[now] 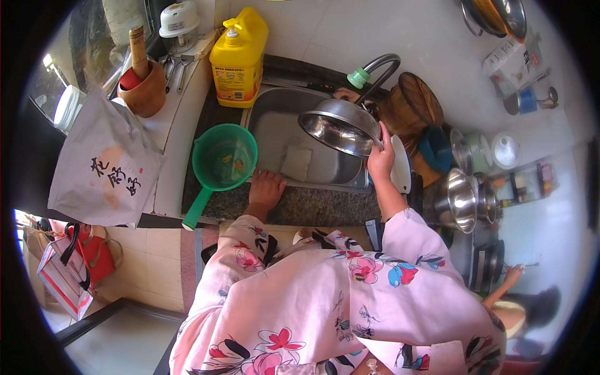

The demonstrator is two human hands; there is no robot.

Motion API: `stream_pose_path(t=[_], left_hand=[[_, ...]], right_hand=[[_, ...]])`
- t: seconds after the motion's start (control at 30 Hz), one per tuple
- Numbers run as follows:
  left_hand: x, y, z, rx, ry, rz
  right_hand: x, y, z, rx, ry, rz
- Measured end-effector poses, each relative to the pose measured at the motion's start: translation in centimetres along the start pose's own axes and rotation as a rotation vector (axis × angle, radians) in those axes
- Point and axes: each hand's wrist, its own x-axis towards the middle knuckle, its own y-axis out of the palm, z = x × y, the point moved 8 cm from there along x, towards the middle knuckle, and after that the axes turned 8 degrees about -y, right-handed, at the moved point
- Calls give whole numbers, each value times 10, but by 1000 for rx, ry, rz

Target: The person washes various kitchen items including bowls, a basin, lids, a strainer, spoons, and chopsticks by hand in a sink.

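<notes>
My right hand (382, 157) grips the rim of a stainless steel basin (344, 124), held tilted over the right part of the metal sink (276, 105). The basin is just under the curved faucet (386, 61) with its green nozzle. My left hand (266, 189) rests on the dark stone counter edge (309, 204) at the front of the sink, holding nothing. Left of it stands a green plastic dipper (225, 157) with small yellow and orange bits inside. A pale, flat rectangular thing (296, 161) lies in the sink.
A yellow jug with a pump (239, 61) stands behind the dipper. A wooden mortar (145, 93) and a printed bag (105, 164) are at left. Wooden buckets (412, 103), a white plate (401, 164) and metal bowls (461, 199) stand at right. Another person's arm (504, 286) is at far right.
</notes>
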Motion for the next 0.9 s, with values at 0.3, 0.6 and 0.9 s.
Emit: stream_pose_path(t=[0.3,0.6,0.9], left_hand=[[1,0,1,-18,-5,-17],[1,2,0,-9,-8,-4],[3,0,1,-64,-4,-44]], right_hand=[[-4,1,0,-2,37,19],[-5,-2,3,-5,48,21],[-6,-2,-3,-203,28,70]])
